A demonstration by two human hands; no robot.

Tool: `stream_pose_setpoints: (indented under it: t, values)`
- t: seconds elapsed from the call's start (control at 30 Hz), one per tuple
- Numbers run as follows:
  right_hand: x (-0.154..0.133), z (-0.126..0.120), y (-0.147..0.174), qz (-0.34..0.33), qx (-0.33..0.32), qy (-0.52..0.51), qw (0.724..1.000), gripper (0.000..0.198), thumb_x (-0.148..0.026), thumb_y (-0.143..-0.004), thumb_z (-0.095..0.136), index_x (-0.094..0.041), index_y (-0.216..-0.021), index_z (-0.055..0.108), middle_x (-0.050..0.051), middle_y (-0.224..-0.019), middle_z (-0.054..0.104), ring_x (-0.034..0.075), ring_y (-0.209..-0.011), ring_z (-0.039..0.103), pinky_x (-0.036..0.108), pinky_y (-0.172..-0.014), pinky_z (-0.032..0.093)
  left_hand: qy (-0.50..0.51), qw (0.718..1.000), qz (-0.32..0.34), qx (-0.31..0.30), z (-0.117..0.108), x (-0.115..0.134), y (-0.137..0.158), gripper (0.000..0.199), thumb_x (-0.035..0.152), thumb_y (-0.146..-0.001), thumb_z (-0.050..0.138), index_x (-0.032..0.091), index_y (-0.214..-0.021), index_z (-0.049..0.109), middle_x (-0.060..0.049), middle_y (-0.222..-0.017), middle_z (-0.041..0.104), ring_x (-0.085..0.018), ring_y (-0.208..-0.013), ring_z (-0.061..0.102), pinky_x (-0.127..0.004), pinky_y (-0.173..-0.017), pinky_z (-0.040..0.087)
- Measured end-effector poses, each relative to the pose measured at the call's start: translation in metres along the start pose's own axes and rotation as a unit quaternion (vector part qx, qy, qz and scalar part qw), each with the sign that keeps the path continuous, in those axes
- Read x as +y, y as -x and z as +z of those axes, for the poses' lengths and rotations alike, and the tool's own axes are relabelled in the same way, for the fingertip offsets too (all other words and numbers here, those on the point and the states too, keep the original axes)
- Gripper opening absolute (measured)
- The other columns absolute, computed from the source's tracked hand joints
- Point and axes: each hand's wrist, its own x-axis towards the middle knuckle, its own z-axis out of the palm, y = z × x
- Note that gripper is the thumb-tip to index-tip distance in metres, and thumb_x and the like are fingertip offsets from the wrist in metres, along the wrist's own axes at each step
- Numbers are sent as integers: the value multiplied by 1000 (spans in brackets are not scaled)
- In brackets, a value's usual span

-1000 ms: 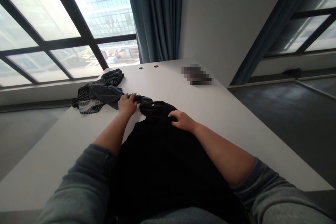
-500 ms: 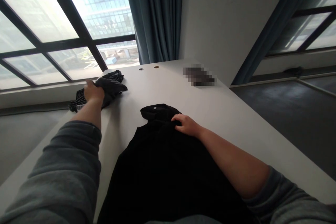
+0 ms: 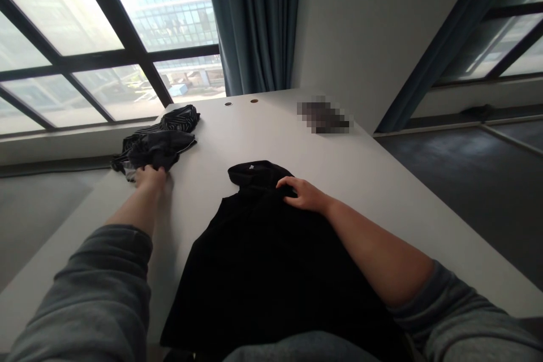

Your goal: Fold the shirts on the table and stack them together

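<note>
The crumpled striped dark cloth (image 3: 158, 141) at the bench's (image 3: 271, 136) far left edge is touched by the left hand (image 3: 150, 176), fingers curled on it, while the flat black fabric garment (image 3: 263, 260) is best kept pinned by the open right hand (image 3: 304, 194).

Both arms wear a loose grey sweatshirt, its soft sleeves pushed up and bunched near the elbows, leaving forearms, left hand (image 3: 150, 176) and right hand (image 3: 304, 194) bare. No rings or watch show.
</note>
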Motion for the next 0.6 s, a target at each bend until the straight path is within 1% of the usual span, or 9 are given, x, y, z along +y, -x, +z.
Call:
stream_pose_setpoints:
  t: [0.07, 0.1, 0.17, 0.23, 0.3, 0.33, 0.43, 0.53, 0.6]
  values:
    - [-3, -3, 0, -10, 12, -13, 1000, 34, -18, -82, 68, -25, -115, 68, 4, -116, 74, 23, -109, 70, 38, -98, 53, 2, 999, -16, 28, 9, 19, 23, 48, 35, -101, 48, 3, -137, 55, -32, -150, 46, -51, -139, 45, -66, -106, 41]
    - [-5, -3, 0, -18, 19, -14, 1000, 32, -18, -82, 67, -25, -113, 68, 4, -115, 73, 23, -109, 69, 38, -98, 53, 19, 999, 17, 32, 11, 33, 38, 46, 36, -101, 50, 10, -138, 58, -26, -151, 48, -48, -138, 47, -64, -106, 41]
    - [-8, -3, 0, -33, 32, -10, 999, 28, -17, -82, 67, -24, -109, 68, 4, -111, 73, 23, -106, 69, 39, -98, 52, 40, 995, 87, 22, 11, 64, 75, 37, 39, -100, 53, 25, -133, 62, -11, -135, 66, -34, -125, 60, -49, -104, 46]
    - [-9, -2, -1, -40, 44, -2, 998, 23, -16, -82, 66, -24, -104, 67, 3, -106, 73, 22, -101, 69, 38, -96, 52, 121, 969, 200, -79, 9, 96, 120, 33, 41, -102, 50, 27, -128, 64, -6, -107, 76, -26, -99, 70, -37, -91, 50]
    - [-11, 0, -1, -38, 59, 5, 997, 20, -15, -81, 66, -24, -98, 66, 3, -101, 72, 21, -96, 68, 37, -92, 52, 156, 931, 281, -171, 8, 126, 166, 30, 47, -103, 48, 29, -112, 70, -3, -96, 78, -24, -92, 71, -33, -83, 49]
    - [-11, 0, -1, -40, 63, 6, 997, 17, -14, -80, 66, -24, -95, 65, 2, -98, 71, 21, -93, 67, 36, -90, 52, 155, 926, 288, -188, 9, 138, 187, 32, 50, -103, 47, 30, -109, 71, -3, -97, 79, -25, -93, 72, -34, -82, 49]
    - [-16, 0, -2, -68, 48, 3, 997, 13, -13, -80, 66, -23, -82, 59, 2, -92, 67, 20, -88, 64, 35, -85, 52, 108, 941, 237, -215, 19, 165, 227, 40, 57, -102, 44, 32, -122, 69, -7, -108, 79, -32, -101, 73, -38, -83, 50]
    - [-20, -1, -2, -96, 12, 6, 995, 16, -12, -82, 66, -23, -77, 56, 2, -91, 66, 20, -89, 63, 34, -85, 51, 76, 946, 211, -233, 36, 173, 234, 46, 58, -99, 53, 28, -131, 66, -13, -118, 78, -36, -110, 72, -43, -89, 52]
    - [-20, -2, -1, -94, -3, 11, 995, 15, -10, -80, 67, -23, -86, 62, 3, -97, 68, 21, -94, 64, 35, -89, 52, 92, 942, 220, -235, 46, 171, 229, 44, 49, -95, 64, 25, -132, 67, -13, -124, 77, -36, -115, 71, -43, -94, 53]
